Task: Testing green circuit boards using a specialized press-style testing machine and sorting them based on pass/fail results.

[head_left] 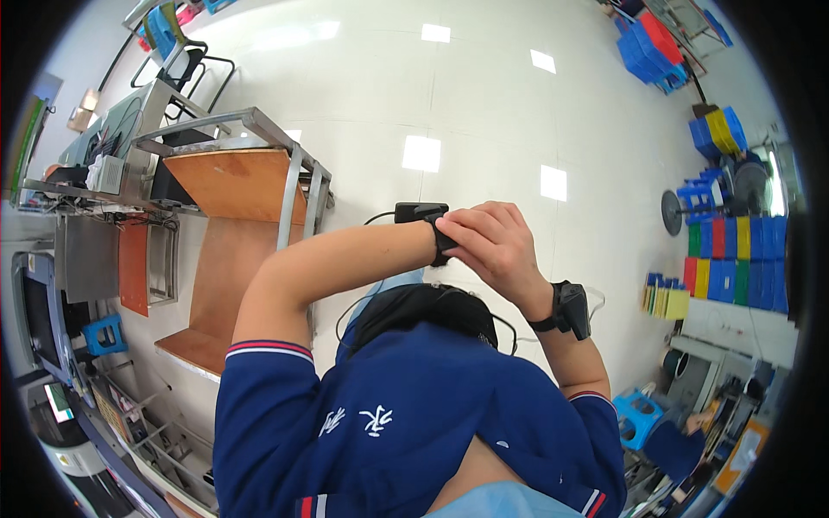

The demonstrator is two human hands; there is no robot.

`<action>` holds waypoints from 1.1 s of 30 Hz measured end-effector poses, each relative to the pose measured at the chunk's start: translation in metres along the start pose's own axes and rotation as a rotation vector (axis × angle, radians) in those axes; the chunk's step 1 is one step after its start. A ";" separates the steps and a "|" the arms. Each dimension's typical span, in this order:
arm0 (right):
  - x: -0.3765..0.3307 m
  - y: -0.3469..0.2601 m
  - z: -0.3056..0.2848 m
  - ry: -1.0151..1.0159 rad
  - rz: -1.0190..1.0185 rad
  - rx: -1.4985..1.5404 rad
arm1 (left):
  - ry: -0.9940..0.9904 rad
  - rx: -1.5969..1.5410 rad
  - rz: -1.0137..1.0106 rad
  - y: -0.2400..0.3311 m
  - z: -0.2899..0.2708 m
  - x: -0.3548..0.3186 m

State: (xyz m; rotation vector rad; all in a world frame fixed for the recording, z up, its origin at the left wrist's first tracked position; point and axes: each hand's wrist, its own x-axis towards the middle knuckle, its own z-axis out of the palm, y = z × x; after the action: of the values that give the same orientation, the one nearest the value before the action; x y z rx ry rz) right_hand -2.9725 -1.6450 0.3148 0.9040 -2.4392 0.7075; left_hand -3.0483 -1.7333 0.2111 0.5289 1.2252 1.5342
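Observation:
My left forearm (371,259) reaches across in front of my body, with a black wrist strap (443,242) around its wrist. My left hand is hidden past the strap, behind my right hand, so its fingers do not show. My right hand (496,246) is closed at the left wrist, its thumb and fingertips pinching the strap. A flat black device (420,211) with a cable sits right at the left wrist. Another black device (572,311) is strapped on my right wrist. A black pouch (423,312) hangs at my waist, with thin cables beside it.
To my left stands a metal-framed rack (294,198) with brown boards. Beyond it are a workbench (142,129) and a chair (181,52). Coloured bins (734,259) line the right side, near a blue stool (637,419). Pale tiled floor (484,112) lies ahead.

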 end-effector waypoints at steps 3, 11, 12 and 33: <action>0.057 0.063 0.025 0.027 -0.058 0.020 | 0.023 0.097 0.097 0.034 -0.067 0.023; 0.203 0.209 0.045 -0.044 0.125 0.336 | 0.079 0.254 0.243 0.147 -0.222 0.094; 0.216 0.228 0.049 -0.078 0.211 0.436 | 0.082 0.273 0.257 0.162 -0.240 0.103; 0.558 0.550 0.244 -0.005 -0.451 0.314 | 0.709 -0.947 0.379 0.336 -0.633 0.175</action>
State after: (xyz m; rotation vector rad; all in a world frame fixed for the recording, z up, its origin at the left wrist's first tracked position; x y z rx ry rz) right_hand -3.7903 -1.6891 0.2687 1.5137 -2.0428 0.9226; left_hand -3.7809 -1.8185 0.2264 -0.4798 0.7319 2.5042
